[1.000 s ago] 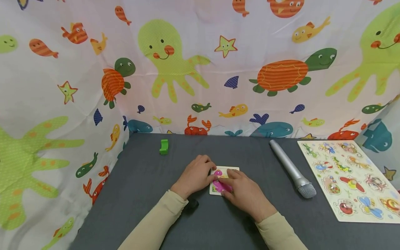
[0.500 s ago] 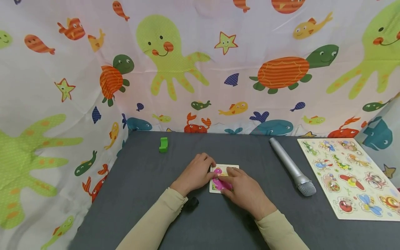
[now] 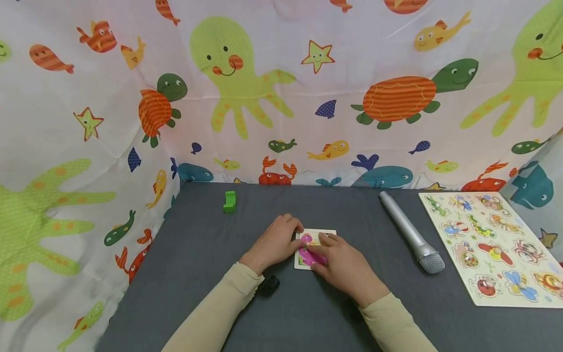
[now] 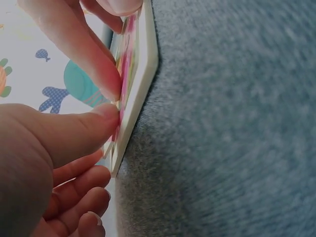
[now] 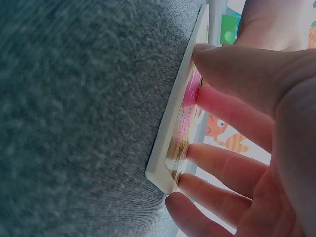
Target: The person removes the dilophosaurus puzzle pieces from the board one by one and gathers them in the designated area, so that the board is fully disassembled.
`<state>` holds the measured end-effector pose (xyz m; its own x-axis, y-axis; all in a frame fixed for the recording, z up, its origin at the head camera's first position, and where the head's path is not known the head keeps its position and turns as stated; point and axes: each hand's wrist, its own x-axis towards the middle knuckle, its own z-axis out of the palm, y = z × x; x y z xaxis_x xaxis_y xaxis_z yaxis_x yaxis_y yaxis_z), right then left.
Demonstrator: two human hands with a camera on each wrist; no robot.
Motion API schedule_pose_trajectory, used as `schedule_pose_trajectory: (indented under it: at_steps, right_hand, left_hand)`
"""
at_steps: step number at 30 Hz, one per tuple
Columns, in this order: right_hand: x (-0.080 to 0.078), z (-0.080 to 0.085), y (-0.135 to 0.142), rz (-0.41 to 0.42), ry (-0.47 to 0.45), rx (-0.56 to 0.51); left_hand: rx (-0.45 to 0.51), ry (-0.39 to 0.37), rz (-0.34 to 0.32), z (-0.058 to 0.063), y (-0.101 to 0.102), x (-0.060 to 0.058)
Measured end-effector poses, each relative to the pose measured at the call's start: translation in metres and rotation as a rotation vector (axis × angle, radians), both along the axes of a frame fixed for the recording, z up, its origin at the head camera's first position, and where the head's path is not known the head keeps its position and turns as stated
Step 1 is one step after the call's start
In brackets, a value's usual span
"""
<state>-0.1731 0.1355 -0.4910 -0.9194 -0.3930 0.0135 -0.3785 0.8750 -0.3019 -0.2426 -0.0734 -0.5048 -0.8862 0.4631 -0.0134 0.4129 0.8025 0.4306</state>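
A small puzzle board (image 3: 316, 231) with a pale border and a pink animal figure (image 3: 308, 260) lies flat on the dark cloth. At its left side is my left hand (image 3: 273, 243); the thumb (image 4: 94, 126) presses on the picture, while several other fingers hang loosely bent beside the board's edge. My right hand (image 3: 345, 264) reaches in from the right. Its fingertips rest spread across the picture, and the thumb (image 5: 227, 64) touches the near border. Part of the picture is hidden under the right fingers.
A green block (image 3: 229, 201) stands at the back left. To the right lie a silver microphone (image 3: 406, 227) and a large board (image 3: 492, 302) with insect pictures. A small black object (image 3: 269, 286) sits by the left sleeve. Sea-animal curtains (image 3: 281, 107) enclose the table.
Everything sits slightly higher in the head view as the camera tips down. Both hands keep nearly the same place on the puzzle board.
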Motion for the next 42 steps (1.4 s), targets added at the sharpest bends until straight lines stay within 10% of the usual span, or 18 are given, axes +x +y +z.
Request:
schedule_pose_trajectory:
  at_steps: [21,42]
  right_hand:
    - [-0.002,-0.003,0.0,0.002,-0.009,0.013]
    - [-0.001,-0.001,-0.001,-0.005,0.0,0.009]
  left_hand:
    - [0.107,-0.056,0.006,0.001,0.0,-0.002]
    - [-0.076,-0.031,-0.076,0.018,0.007,-0.012]
